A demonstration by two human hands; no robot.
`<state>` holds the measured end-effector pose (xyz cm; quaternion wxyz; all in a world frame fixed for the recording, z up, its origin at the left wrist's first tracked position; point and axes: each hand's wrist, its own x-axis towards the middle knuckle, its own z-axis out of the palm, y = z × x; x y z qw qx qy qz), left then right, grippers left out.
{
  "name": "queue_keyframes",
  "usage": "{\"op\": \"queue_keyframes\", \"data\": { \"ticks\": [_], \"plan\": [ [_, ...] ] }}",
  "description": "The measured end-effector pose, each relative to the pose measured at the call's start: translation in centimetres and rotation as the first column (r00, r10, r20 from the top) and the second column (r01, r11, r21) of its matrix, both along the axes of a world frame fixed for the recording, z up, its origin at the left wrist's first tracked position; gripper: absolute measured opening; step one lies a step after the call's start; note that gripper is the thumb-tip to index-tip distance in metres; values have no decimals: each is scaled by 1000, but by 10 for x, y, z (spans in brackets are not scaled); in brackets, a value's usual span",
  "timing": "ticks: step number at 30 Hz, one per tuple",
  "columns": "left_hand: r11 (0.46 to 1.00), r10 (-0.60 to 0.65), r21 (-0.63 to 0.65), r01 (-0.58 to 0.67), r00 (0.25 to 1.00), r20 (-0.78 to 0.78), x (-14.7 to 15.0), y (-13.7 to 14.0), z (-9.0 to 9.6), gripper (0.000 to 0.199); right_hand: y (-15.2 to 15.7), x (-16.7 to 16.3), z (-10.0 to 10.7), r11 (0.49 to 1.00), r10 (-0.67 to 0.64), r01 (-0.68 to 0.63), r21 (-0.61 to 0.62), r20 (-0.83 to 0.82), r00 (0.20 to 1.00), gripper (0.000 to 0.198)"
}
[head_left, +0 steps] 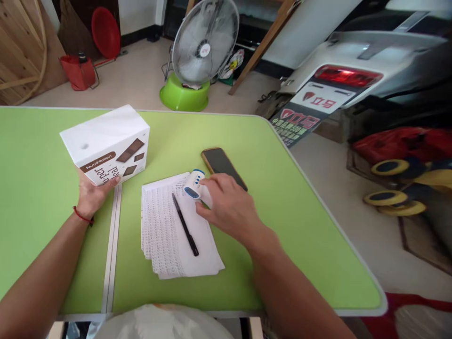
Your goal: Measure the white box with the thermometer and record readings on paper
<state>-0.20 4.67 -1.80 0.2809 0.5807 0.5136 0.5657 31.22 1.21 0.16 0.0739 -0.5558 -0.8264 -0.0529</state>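
Note:
In my left hand [92, 190] is a white cardboard box [106, 129], held at its lower edge and tilted, with brown "NutriMotion" print on the side facing me. The thumb presses on the printed side; the other fingers are mostly hidden beneath. My right hand [231, 205] has its thumb and fingers around the handle of a white and blue handheld device [195, 184], which looks like an infrared thermometer. It is over the top of a stack of handwritten paper sheets [165, 235]. A black pen [185, 225] lies across the sheets. Just beyond my right hand lies a smartphone [223, 165].
The green folding table [275, 226] has a metal seam left of the papers. Past its far edge, a fan [206, 42] stands on an upturned green basin [185, 96]. An electric scooter [339, 75] is parked at the right, near the table's corner.

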Motion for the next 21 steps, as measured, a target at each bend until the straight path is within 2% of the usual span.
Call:
{"op": "queue_keyframes", "data": {
  "ticks": [2, 4, 7, 9, 11, 12, 13, 15, 16, 18, 19, 21],
  "plan": [
    [1000, 4, 29, -5, 999, 40, -1, 2, 0, 62, 3, 3, 5, 976, -174, 179, -122, 55, 983, 45],
    [999, 13, 49, -16, 998, 64, -2, 2, 2, 63, 7, 5, 7, 914, -265, 289, -284, 119, 957, 47],
    [997, 60, 38, -64, 993, 101, -1, -1, 5, 67, 15, 6, 5, 835, -267, 281, -473, 98, 959, 37],
    [998, 64, -9, -63, 988, 140, 1, -5, 6, 67, 19, 7, 2, 837, -283, 251, -487, 8, 959, 31],
    [998, 27, -65, -15, 985, 173, 5, -11, 6, 63, 20, 5, -1, 871, -355, 258, -418, -175, 918, 29],
    [996, 2, -92, 16, 983, 185, 8, -14, 7, 60, 18, 2, -2, 891, -382, 253, -377, -322, 866, 32],
    [992, -21, -121, 45, 980, 198, 12, -18, 7, 59, 14, -2, -2, 908, -388, 232, -349, -488, 782, 35],
    [976, -58, -191, 107, 967, 246, 19, -24, 8, 61, 0, -14, 1, 945, -315, 93, -314, -792, 523, 39],
    [965, -74, -223, 136, 961, 265, 23, -27, 8, 62, -9, -22, 3, 952, -282, 3, -306, -874, 396, 36],
    [947, -99, -268, 176, 955, 278, 29, -32, 9, 62, -28, -38, 7, 923, -283, -193, -332, -928, 243, 30],
    [940, -109, -284, 188, 956, 273, 31, -33, 9, 62, -36, -46, 8, 882, -309, -304, -360, -929, 202, 32],
    [931, -125, -303, 203, 958, 259, 34, -35, 10, 62, -47, -59, 10, 801, -391, -440, -405, -912, 127, 32]
  ]
}}
